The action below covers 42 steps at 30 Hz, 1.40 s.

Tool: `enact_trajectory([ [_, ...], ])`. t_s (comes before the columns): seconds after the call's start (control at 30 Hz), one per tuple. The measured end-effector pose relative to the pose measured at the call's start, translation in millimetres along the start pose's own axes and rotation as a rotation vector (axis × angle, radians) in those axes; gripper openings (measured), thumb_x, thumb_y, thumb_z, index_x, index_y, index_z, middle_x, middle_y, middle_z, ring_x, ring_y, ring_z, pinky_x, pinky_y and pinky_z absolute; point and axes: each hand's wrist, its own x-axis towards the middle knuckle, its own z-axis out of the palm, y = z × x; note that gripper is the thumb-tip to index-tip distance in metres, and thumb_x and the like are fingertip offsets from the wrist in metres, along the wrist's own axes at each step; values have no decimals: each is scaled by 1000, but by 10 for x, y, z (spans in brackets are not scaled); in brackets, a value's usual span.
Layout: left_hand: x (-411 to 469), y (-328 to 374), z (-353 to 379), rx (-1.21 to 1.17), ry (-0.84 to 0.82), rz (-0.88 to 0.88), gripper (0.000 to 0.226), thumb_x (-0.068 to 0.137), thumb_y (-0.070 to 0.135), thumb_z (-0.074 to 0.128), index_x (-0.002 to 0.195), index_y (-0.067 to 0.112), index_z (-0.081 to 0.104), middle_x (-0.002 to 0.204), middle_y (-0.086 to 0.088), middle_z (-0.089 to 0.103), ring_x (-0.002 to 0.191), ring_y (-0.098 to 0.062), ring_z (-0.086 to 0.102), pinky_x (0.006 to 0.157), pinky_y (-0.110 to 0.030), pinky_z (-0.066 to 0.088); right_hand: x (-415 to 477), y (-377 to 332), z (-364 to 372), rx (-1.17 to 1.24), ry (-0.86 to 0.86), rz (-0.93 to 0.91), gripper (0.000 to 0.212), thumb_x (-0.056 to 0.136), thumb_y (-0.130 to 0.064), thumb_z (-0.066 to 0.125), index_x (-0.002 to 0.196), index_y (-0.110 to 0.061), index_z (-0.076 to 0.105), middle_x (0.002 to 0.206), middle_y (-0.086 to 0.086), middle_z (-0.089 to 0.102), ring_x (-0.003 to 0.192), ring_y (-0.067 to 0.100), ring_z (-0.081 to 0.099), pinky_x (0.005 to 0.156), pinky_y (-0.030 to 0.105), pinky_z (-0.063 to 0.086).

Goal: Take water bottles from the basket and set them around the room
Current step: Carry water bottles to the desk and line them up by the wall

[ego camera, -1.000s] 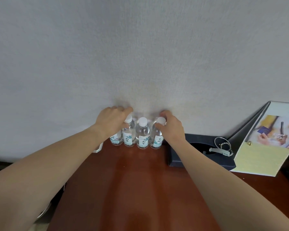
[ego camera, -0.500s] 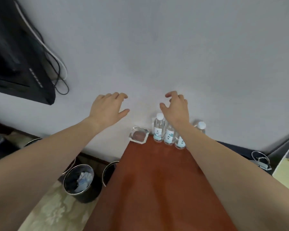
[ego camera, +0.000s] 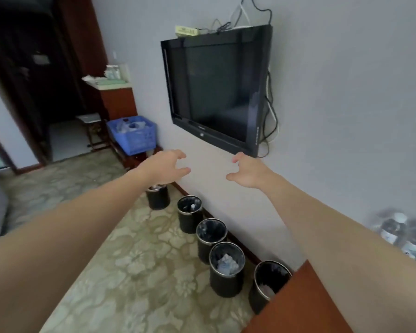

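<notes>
Patterned floor runs past wastebins [ego camera: 226, 267] to the far blue basket [ego camera: 132, 134]. Left grip [ego camera: 165, 168] and right grip [ego camera: 249, 173] reach out empty, loosely half-curled. Water bottles [ego camera: 394, 230] stand on the desk [ego camera: 305, 306] beside the right forearm [ego camera: 334, 224], which could topple them.

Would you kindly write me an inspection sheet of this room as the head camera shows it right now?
Surface: a reddish-brown table at lower right; its visible corner is bare.
Job's things: water bottles stand at the table's wall side, blurred; the blue basket sits far along the wall, its contents too blurred to tell.
Clutter: five black bins in a row at the foot of the wall, some with crumpled paper inside.
Grippers: left hand and right hand both reach forward, fingers loosely bent, holding nothing.
Cables: cables hang down the television's right side and loop above it.
Surroundings: wall-mounted television, screen dark; a wooden cabinet beyond the basket; patterned floor.
</notes>
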Motion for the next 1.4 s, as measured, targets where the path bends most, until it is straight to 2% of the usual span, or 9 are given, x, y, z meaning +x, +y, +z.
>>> enact_trajectory([
  [0.13,-647,-945,-430,105,-56,-174,60,92,48,57,143,19,44,142,-3,53,127,-24,51,104,-36,42,156,-1122,336,-229,-112,-249,63,84,-43,64,137,-17,42,133,11,54,120,33,50,99,42,44],
  [0.23,-1037,-1548,-694,60,-45,-329,67,91,53,56,146,19,39,147,-4,47,134,-25,45,107,-32,35,272,-1846,509,-256,-184,-371,65,84,-45,65,138,-19,41,132,11,55,119,32,52,99,43,45],
  [0.37,-1243,-2058,-865,42,-9,-412,73,91,53,56,149,15,32,152,-7,40,137,-24,40,108,-30,32,502,-2438,682,-276,-210,-492,62,86,-45,63,138,-19,41,130,9,56,110,29,55,93,42,48],
  [0.43,-1237,-2237,-890,62,-9,-424,73,93,53,54,150,13,30,152,-9,39,137,-25,40,108,-30,32,669,-2628,785,-279,-227,-518,64,86,-45,62,140,-21,37,129,8,56,109,27,55,91,42,49],
  [0.53,-1107,-2492,-883,82,-16,-435,74,93,53,52,151,15,27,154,-8,36,139,-25,37,112,-33,32,983,-2830,944,-288,-228,-550,68,86,-47,62,143,-23,34,135,7,53,120,29,52,97,44,46],
  [0.73,-581,-3041,-930,120,6,-481,76,92,56,52,152,17,26,153,-8,37,138,-26,38,113,-40,33,1902,-3123,1159,-293,-262,-578,70,87,-48,60,146,-25,31,142,4,49,128,29,45,103,45,42],
  [1.03,295,-3827,-914,150,-21,-517,77,92,58,49,152,19,23,154,-7,35,140,-26,35,115,-50,26,3147,-3392,1420,-285,-313,-587,71,87,-46,62,145,-23,31,135,6,52,118,27,52,98,44,46],
  [1.23,709,-4427,-834,112,-32,-536,77,92,57,50,152,19,20,154,-7,34,139,-27,36,116,-51,23,3747,-3687,1760,-309,-345,-611,69,88,-46,61,146,-27,29,142,4,47,127,29,46,103,44,40],
  [1.4,1013,-5114,-854,101,-77,-566,82,88,64,49,153,24,17,155,-5,35,139,-28,37,115,-52,25,4285,-4095,2063,-322,-366,-623,68,89,-44,60,147,-27,28,146,3,44,132,30,41,107,46,35],
])
